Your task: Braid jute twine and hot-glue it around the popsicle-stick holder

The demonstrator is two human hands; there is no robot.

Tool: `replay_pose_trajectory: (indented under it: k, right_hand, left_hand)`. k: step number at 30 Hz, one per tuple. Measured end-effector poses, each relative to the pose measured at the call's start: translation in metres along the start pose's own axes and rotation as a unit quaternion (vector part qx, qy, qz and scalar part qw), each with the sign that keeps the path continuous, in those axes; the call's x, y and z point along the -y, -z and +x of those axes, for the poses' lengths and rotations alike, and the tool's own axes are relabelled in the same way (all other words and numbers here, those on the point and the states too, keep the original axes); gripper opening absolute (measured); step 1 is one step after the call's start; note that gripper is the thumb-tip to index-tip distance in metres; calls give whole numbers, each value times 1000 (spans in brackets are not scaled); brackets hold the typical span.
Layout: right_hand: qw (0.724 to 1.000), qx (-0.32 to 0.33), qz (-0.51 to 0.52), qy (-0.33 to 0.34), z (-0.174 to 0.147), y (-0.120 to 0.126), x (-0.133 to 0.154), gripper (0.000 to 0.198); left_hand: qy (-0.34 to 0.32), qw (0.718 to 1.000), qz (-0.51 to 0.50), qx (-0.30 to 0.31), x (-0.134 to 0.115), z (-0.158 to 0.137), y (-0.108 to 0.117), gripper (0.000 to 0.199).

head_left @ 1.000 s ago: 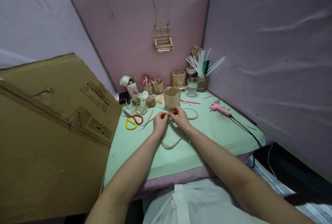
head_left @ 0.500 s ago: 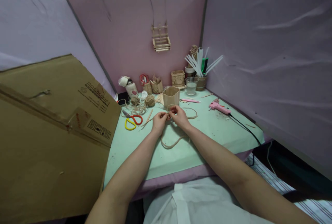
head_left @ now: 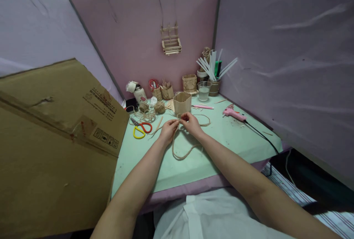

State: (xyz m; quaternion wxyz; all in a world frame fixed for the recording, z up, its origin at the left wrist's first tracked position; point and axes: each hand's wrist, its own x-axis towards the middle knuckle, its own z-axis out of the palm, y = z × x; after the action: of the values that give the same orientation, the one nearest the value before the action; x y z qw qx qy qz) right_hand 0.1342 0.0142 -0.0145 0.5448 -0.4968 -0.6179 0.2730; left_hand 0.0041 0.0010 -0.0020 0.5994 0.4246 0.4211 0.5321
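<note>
My left hand (head_left: 169, 128) and my right hand (head_left: 190, 123) meet over the middle of the table, fingertips pinched close together on a length of braided twine (head_left: 181, 157). The twine hangs below my fingers in a loop on the cloth, and another part curves out to the right of my right hand. Just behind my hands stands a pot made of wooden craft sticks (head_left: 182, 103). Scissors (head_left: 142, 128) with red and yellow handles lie left of my left hand, beside a loose stick (head_left: 159, 122). The exact spot between my fingertips is too small to make out.
A pink glue gun (head_left: 234, 114) with a black cord lies at right. Twine balls (head_left: 159, 107), a cup of liquid (head_left: 204, 90), a bottle (head_left: 139, 93) and a holder of white glue sticks (head_left: 214, 87) line the back. A large cardboard sheet (head_left: 55, 150) leans at left.
My left hand has shifted slightly left, opening a small gap between the two hands' fingertips. The twine loop has moved a little with it.
</note>
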Motion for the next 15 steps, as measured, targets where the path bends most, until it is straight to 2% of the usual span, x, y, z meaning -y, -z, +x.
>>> replay_pose_trajectory:
  k: [3,9,15]
  right_hand:
    - [999,-6,-25,26,-3,2,5,2]
    - [997,-6,-56,58,-6,1,11,8]
    - [994,0,-60,88,-6,2,12,11]
  left_hand:
    - [-1,1000,-2,-13,0,-1,0,28]
    - [-4,999,-18,-30,0,0,0,27]
    - [22,998,-42,-36,-1,0,2,20]
